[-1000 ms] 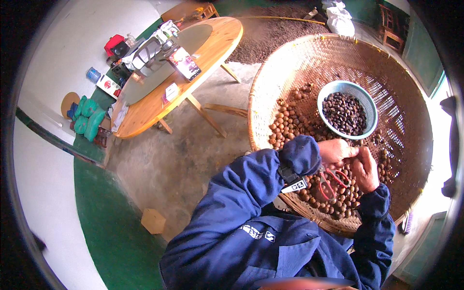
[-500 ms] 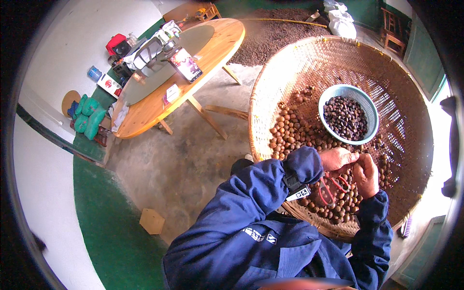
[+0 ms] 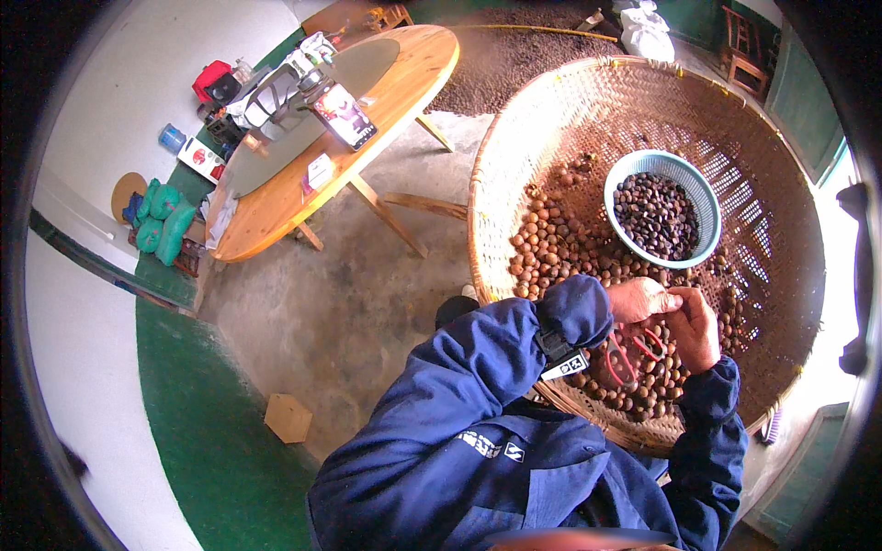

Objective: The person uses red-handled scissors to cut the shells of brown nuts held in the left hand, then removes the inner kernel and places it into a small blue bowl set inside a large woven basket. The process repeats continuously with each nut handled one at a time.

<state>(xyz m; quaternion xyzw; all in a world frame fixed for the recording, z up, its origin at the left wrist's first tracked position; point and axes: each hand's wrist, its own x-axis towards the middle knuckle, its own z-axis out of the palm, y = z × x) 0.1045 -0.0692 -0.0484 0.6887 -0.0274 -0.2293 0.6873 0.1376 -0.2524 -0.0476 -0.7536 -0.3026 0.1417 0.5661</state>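
Over a big woven bamboo basket [image 3: 491, 197], my two hands meet at the fingertips. My left hand [image 3: 638, 300] is closed, thumb and fingers pinched together. My right hand [image 3: 695, 329] is closed too, its fingertips pressed against those of the left. Whatever lies between them is too small and covered to make out. Just below the hands, red-handled scissors [image 3: 619, 364] show over the brown round nuts [image 3: 648, 393]; whether a hand holds them I cannot tell. Beyond the hands, a light blue plastic colander [image 3: 706, 241] holds many dark nuts or seeds [image 3: 654, 216].
More round nuts [image 3: 542, 243] lie along the basket's left side. A wooden oval table [image 3: 266, 225] with boxes and a chair stands to the left. Dark material [image 3: 524, 69] is spread on the floor behind, near white sacks [image 3: 648, 35]. A hexagonal board [image 3: 288, 419] lies on the floor.
The view has shifted slightly, so the basket and colander sit a little higher in the picture. My hands stay together at the fingertips, the right one turned slightly.
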